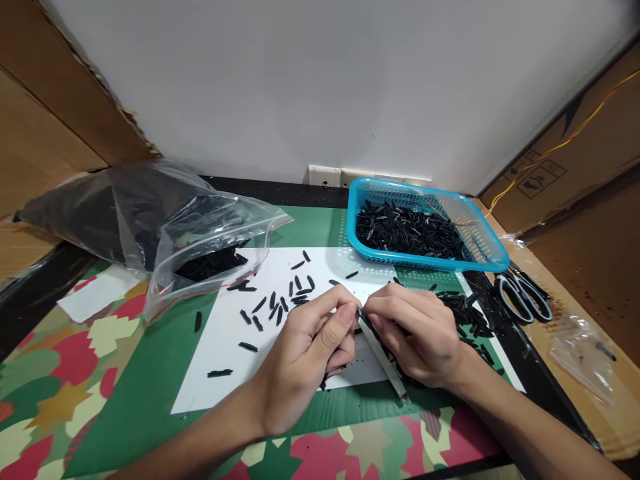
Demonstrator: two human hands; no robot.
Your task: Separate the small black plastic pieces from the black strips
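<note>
My left hand is closed, thumb against the curled index finger, pinching one end of a small black plastic strip. Close beside it, my right hand is closed too, its fingertips at the strip's other side; anything else inside its fingers is hidden. A thin white stick slants down from between the hands. Several loose black strips lie on the white paper left of my hands. More black strips are heaped beyond and beside my right hand.
A blue basket full of black pieces stands at the back right. A clear zip bag of black pieces lies at the left. Scissors and a small plastic bag rest at the right. A wall socket is behind.
</note>
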